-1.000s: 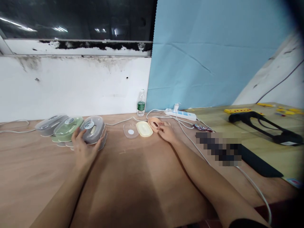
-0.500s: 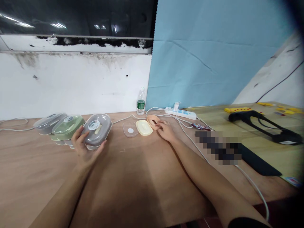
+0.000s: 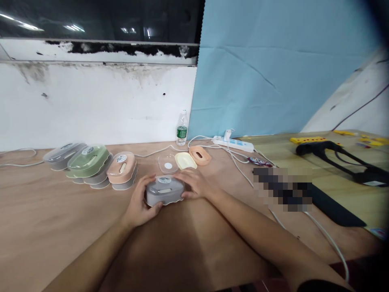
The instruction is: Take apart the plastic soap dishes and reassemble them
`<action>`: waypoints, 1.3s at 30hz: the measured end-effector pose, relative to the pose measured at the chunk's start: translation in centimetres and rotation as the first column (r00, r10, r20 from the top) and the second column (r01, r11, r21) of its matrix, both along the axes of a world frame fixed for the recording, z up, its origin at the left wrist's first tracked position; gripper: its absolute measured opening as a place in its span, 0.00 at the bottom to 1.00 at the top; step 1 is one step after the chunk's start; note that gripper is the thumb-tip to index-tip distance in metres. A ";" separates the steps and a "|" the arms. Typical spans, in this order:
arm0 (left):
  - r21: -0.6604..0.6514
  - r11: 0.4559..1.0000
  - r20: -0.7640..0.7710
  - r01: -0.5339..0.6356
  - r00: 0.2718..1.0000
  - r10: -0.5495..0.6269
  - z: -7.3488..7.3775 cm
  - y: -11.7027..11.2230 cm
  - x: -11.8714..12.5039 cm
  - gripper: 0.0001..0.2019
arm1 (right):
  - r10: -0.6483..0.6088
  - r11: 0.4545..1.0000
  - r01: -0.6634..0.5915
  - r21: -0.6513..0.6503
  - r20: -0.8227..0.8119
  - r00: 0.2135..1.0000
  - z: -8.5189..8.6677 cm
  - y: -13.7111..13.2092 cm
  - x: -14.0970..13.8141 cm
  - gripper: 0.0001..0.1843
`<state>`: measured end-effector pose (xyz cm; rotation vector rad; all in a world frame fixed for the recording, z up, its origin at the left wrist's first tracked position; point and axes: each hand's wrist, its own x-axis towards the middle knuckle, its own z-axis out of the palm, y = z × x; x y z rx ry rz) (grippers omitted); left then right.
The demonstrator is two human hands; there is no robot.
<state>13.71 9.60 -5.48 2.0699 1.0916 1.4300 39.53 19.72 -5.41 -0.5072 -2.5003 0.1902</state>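
Observation:
A grey lidded soap box (image 3: 164, 190) sits on the wooden table (image 3: 45, 219) in front of me. My left hand (image 3: 138, 205) grips its left end and my right hand (image 3: 196, 183) holds its right end. Just beyond lie a clear lid (image 3: 167, 164), a cream tray (image 3: 185, 160) and an orange tray (image 3: 200, 154). To the left, a row of boxes leans together: an orange one (image 3: 122, 168), a green one (image 3: 88, 161) and a grey one (image 3: 63, 149).
A water bottle (image 3: 182, 129) stands by the white wall. A white power strip (image 3: 232, 143) and its cables run along the right. A black flat object (image 3: 337, 205) and a black handled tool (image 3: 340, 158) lie at the right, with yellow parts (image 3: 305, 140) behind.
My left hand lifted the grey box off the row and brought it to the table's middle, uncovering an orange box. My right hand left the orange tray and came to the box.

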 end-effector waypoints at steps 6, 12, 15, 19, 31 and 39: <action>-0.134 0.991 0.089 -0.007 0.996 0.019 0.4 0.2 -0.6 0.34 | -0.089 0.962 0.029 -0.272 -0.214 0.973 -0.3 -1.1 -1.3 0.32; -0.107 0.992 0.053 0.072 0.996 -0.067 -0.5 0.7 -0.5 0.38 | -0.301 0.704 -0.103 -0.703 -0.426 0.853 -1.9 -0.3 -2.0 0.32; -0.112 0.988 0.050 0.103 0.994 -0.098 -1.0 0.9 -0.6 0.39 | -0.346 0.661 -0.137 -0.738 -0.461 0.817 -2.3 0.0 -2.2 0.31; -0.196 0.979 0.090 0.063 0.995 -0.046 -1.1 1.0 -0.7 0.40 | -0.312 0.717 -0.068 -0.694 -0.407 0.859 -1.5 -0.4 -1.9 0.28; -0.285 0.953 0.160 0.100 0.985 -0.055 -1.7 1.4 -0.6 0.42 | -0.614 0.506 -0.018 -0.863 -0.375 0.695 -1.2 0.6 -3.8 0.17; -0.289 0.951 0.173 0.113 0.983 -0.064 -1.6 1.4 -0.4 0.37 | -0.723 0.409 -0.029 -0.912 -0.344 0.599 -0.3 0.5 -4.6 0.45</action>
